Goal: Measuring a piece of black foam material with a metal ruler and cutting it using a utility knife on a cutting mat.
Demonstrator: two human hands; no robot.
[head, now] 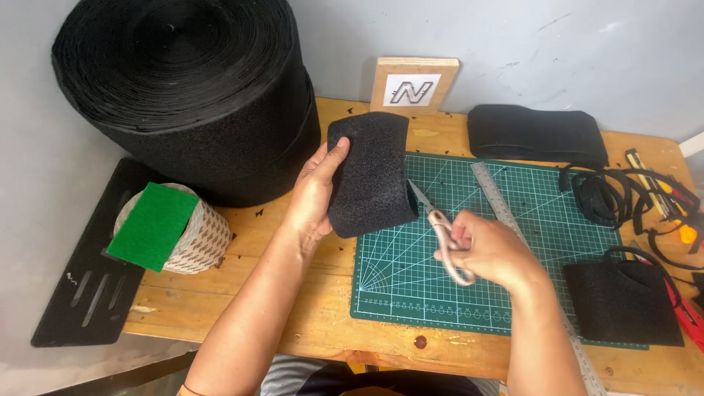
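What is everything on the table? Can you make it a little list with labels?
left hand: holds a black foam piece upright
right hand: grips scissors, blades pointing at the foam
mat: green, gridded, under the hands
ruler: metal, lying on the mat
roll: big, black, back left
tape: a green pad on top
table: wood

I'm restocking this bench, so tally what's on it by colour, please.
Black: 5 (felt roll, held foam piece, folded strip, cut piece, slotted template)
Green: 2 (cutting mat, scouring pad)
Silver: 1 (steel ruler)
Pink-handled: 1 (scissors)
Total: 9
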